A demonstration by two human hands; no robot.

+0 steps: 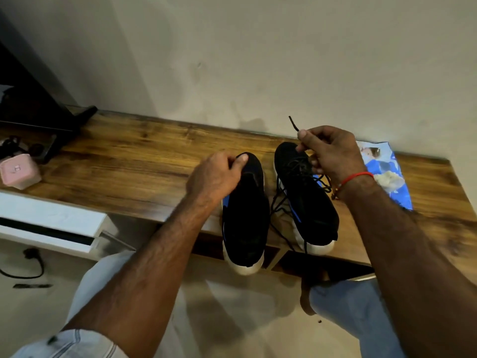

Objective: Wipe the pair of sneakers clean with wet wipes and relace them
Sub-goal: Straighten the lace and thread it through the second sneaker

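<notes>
The right hand (333,153) is pinching the limp black lace (293,124) above the right sneaker (307,200) on the wooden shelf (129,166); the left hand (214,174) is gripping the left sneaker (245,218) at its opening; the lace, probably soft and light, is best taken near its stiff tip.

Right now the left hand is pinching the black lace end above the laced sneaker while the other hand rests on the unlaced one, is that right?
Not quite. The head view shows the right hand pinching the black lace end above the laced sneaker; the left hand rests on the unlaced sneaker.
</notes>
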